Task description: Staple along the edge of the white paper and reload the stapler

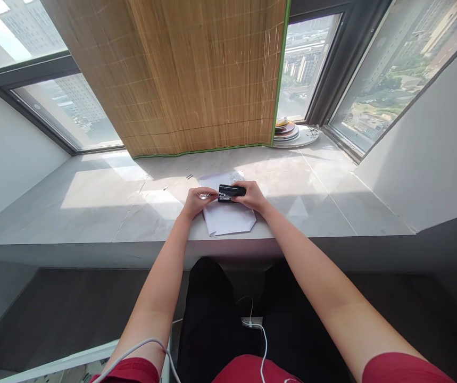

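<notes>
A black stapler (231, 190) is held above folded white sheets of paper (229, 219), its upper arm lifted apart from its base. My right hand (252, 196) is closed around the stapler's right end. At the stapler's left end, my left hand (198, 200) is closed in a pinch, fingertips touching or almost touching it. A small shiny metal piece shows between those fingers, too small to name for certain. Two short grey strips (189, 176), like rows of staples, lie on the sill behind my left hand.
The pale tiled window sill (316, 213) has a front edge just before my knees. A bamboo blind (204, 80) hangs over the window behind the paper. Stacked plates (288, 133) stand at the back right. A white cable (265, 346) runs across my lap.
</notes>
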### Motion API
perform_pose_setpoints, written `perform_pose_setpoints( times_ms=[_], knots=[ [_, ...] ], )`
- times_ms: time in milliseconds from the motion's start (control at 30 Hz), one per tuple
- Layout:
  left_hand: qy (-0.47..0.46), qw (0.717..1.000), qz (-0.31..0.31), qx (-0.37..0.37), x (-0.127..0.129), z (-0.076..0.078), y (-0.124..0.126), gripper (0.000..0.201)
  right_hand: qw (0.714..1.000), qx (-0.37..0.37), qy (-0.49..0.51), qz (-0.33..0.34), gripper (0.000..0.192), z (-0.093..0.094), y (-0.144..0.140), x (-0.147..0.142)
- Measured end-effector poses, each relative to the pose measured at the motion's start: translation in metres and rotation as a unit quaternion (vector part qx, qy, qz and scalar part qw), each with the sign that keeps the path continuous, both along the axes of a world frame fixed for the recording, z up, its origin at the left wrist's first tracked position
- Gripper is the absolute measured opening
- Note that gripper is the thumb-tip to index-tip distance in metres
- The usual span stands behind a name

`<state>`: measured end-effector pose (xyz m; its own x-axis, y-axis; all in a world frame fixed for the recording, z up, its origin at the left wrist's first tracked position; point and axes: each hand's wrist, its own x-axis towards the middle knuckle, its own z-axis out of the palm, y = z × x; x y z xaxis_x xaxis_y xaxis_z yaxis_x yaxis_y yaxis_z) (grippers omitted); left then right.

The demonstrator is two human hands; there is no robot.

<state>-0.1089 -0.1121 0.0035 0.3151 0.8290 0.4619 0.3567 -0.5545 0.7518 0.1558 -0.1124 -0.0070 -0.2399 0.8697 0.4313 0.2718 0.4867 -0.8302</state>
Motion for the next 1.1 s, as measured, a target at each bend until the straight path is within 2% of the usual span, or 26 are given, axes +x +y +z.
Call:
perform_pose_setpoints(
  times_ms=[200, 300, 400, 500, 600, 700, 833, 933, 1033, 1100],
  knots=[
    [-0.011, 1.000, -0.025, 0.004, -0.002, 0.007, -0.003, 0.026, 0.994, -0.060, 0.088, -0.002, 0.034, 0.006, 0.001, 0.006],
    [-0.026, 0.998, -0.043, -0.039, -0.007, 0.008, -0.004, 0.031, 0.985, -0.096, 0.140, -0.001, 0.033, 0.011, 0.001, 0.013],
    [-0.036, 0.993, -0.076, -0.087, -0.010, 0.006, -0.004, 0.038, 0.979, -0.125, 0.158, 0.030, 0.032, 0.014, -0.001, 0.020],
    [-0.027, 0.988, -0.108, -0.106, -0.008, 0.004, -0.003, 0.060, 0.979, -0.134, 0.125, 0.086, 0.035, 0.017, -0.006, 0.021],
    [0.003, 0.987, -0.140, -0.075, -0.003, 0.005, -0.003, 0.081, 0.980, -0.109, 0.057, 0.157, 0.036, 0.017, -0.011, 0.014],
    [0.032, 0.988, -0.143, -0.049, 0.000, 0.008, -0.004, 0.082, 0.978, -0.060, 0.002, 0.198, 0.035, 0.015, -0.014, 0.005],
    [0.065, 0.985, -0.151, -0.045, 0.001, 0.011, -0.006, 0.075, 0.975, -0.028, -0.029, 0.219, 0.036, 0.009, -0.013, -0.001],
    [0.073, 0.992, -0.095, -0.027, 0.001, 0.010, -0.007, 0.061, 0.985, -0.031, -0.021, 0.170, 0.039, 0.005, -0.011, -0.002],
    [0.077, 0.995, 0.058, -0.009, -0.016, 0.008, -0.011, 0.035, 0.995, -0.031, -0.019, 0.088, 0.041, 0.002, -0.011, -0.004],
    [0.113, 0.979, 0.170, -0.015, -0.042, 0.006, -0.018, 0.017, 0.996, -0.023, -0.054, 0.063, 0.040, 0.001, -0.013, -0.006]
  ],
)
